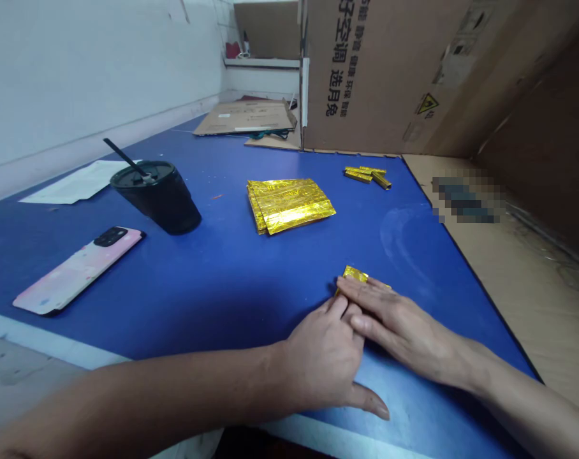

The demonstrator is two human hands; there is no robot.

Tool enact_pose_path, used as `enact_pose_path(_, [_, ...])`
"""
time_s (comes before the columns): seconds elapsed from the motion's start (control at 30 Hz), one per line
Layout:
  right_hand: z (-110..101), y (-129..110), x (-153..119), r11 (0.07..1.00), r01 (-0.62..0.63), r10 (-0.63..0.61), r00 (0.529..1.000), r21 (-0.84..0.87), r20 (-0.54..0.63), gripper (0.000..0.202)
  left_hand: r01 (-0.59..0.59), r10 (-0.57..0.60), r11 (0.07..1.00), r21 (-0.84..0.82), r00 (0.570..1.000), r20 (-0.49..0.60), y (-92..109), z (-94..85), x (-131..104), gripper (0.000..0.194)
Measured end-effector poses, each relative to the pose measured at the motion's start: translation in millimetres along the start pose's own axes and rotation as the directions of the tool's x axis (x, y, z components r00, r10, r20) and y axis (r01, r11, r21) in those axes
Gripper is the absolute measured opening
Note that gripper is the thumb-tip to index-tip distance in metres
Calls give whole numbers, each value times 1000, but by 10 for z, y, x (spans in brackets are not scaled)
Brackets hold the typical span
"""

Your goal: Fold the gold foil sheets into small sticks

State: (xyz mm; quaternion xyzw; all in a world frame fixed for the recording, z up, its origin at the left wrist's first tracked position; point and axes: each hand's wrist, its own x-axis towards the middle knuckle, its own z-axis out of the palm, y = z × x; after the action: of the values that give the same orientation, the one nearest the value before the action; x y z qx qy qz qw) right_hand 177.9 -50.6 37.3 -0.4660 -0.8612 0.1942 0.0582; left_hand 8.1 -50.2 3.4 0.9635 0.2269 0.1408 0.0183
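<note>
My left hand (325, 357) rests on the blue table, its thumb stretched out to the side and its fingertips partly hidden at the other hand. My right hand (395, 319) lies flat, fingers extended, over a small gold foil piece (355, 274) that shows beyond the fingertips. Both hands touch each other at this piece. Farther back lies a stack of gold foil sheets (294, 205). Several narrow folded gold strips (367, 175) are in a loose pile at the back right.
On the left are a dark cup with a straw (162, 197), a phone with a pink and white case (81, 271) and white paper (76, 182). Cardboard (366, 76) stands along the back. Flat cardboard (490, 274) borders the table's right edge (471, 258).
</note>
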Motion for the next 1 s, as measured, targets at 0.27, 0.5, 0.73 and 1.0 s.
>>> enact_pose_path(0.27, [113,217,-48,987,13,-3,998,-159,67,64,32,-31,998,-53,999,7,13,21,-21,96])
enact_pose_path(0.5, [139,288,-3,961,-17,29,999,-276,41,59,33,-33,999,18,999,-10,35,27,-9,97])
enact_pose_path(0.73, [40,447,28,965,6,5,999,-263,42,46,61,-65,993,97,997,45,113,-26,58,93])
enact_pose_path(1.0, [-49,541,100,969,88,-71,994,-231,81,41,68,-76,992,102,994,77,198,-67,132,86])
